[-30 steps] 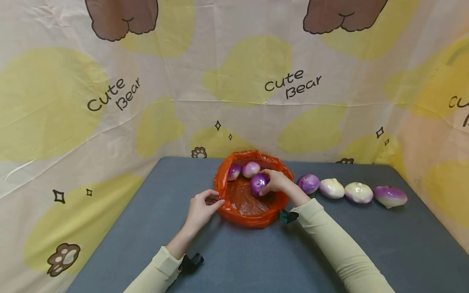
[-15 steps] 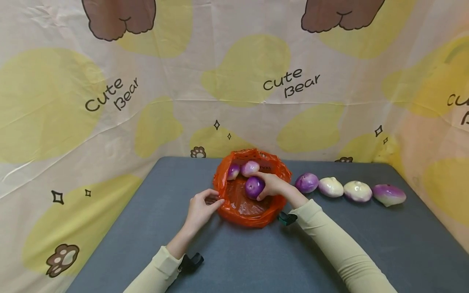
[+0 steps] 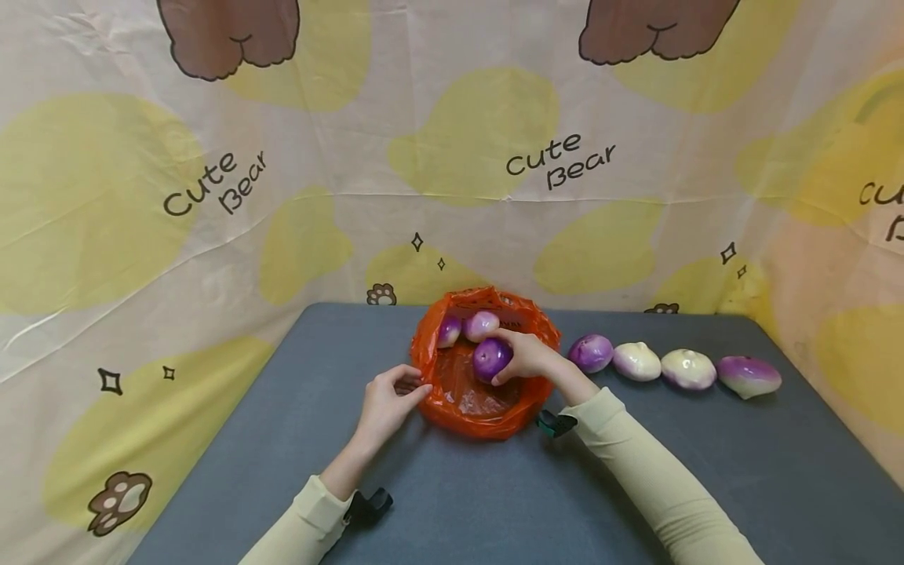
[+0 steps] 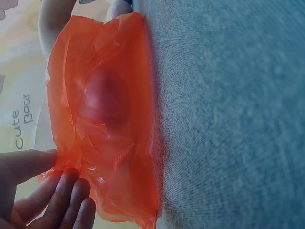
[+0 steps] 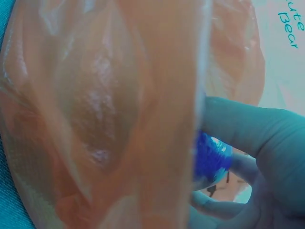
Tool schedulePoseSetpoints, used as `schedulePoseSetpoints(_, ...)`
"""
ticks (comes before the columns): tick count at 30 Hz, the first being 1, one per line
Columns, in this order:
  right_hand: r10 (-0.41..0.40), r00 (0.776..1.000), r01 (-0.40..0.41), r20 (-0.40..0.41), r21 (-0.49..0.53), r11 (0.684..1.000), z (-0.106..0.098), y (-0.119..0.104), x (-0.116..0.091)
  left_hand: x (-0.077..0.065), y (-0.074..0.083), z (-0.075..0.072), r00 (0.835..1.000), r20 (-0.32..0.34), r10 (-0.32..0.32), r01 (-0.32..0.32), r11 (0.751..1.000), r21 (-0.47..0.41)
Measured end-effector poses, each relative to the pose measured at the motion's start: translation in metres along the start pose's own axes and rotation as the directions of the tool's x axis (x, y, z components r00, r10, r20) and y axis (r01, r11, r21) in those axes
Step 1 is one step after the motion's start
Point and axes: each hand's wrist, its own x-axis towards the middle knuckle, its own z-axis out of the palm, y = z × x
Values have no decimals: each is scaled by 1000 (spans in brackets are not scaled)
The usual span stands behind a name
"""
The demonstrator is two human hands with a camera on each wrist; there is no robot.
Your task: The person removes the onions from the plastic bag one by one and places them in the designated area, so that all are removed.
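An orange plastic bag (image 3: 473, 424) stands with its mouth spread on the dark grey table. My left hand (image 3: 388, 400) pinches the bag's left rim between thumb and fingers; the left wrist view shows the thumb (image 4: 35, 162) at the film's edge. Inside the bag's mouth, my right hand (image 3: 526, 357) grips a shiny purple onion (image 3: 491, 359). The right wrist view shows only part of that onion (image 5: 213, 160), as the bag wall (image 5: 157, 95) hides the rest. Two more onions sit at the back of the bag: a pale purple one (image 3: 482, 325) and a darker one (image 3: 449, 331).
Right of the bag, several onions lie in a row on the table (image 3: 466, 502): a purple one (image 3: 591, 353), two whitish ones, the nearer of them (image 3: 637, 362) beside it, and a purple-and-white one (image 3: 749, 377) at the end. A patterned cloth (image 3: 452, 157) hangs behind.
My right hand has shifted a little to the left inside the bag with the onion, then nearly stopped. The left hand has stayed at the rim.
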Motion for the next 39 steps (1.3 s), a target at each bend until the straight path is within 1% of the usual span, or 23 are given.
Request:
schedulePoseSetpoints(8,6,1000,-6,-11,24,1000,-8,-4,-12,0,-1,1,1000,1,6,-6,1000,-5)
schedulePoseSetpoints(16,-72,996,75,-47,56,996,-19,-6,-31,0,-1,1,1000,-4,0,0,1000,-6)
schedulePoseSetpoints(19,-84,995,88,-57,63,994,-22,-6,-37,0,-1,1,1000,-9,9,-9,1000,-6)
schedulePoseSetpoints(22,-79,995,83,-64,61,995,-25,-5,-42,0,0,2,1000,-13,21,-21,1000,2)
schedulePoseSetpoints(26,-45,996,49,-73,54,997,-29,-3,-50,0,-1,2,999,-13,37,-37,999,12)
schedulePoseSetpoints(29,-35,996,38,-82,36,999,-32,0,-56,0,-1,2,1000,-7,26,-26,1000,6)
schedulePoseSetpoints(33,-43,994,46,-97,25,999,-36,4,-64,-1,0,2,1000,-4,5,-5,1000,1)
schedulePoseSetpoints(36,-48,993,54,-104,47,997,-39,9,-71,-1,1,2,1000,-2,3,-3,1000,0)
schedulePoseSetpoints(39,-47,994,58,-103,109,992,-41,15,-77,-1,2,2,1000,0,8,-8,1000,-1)
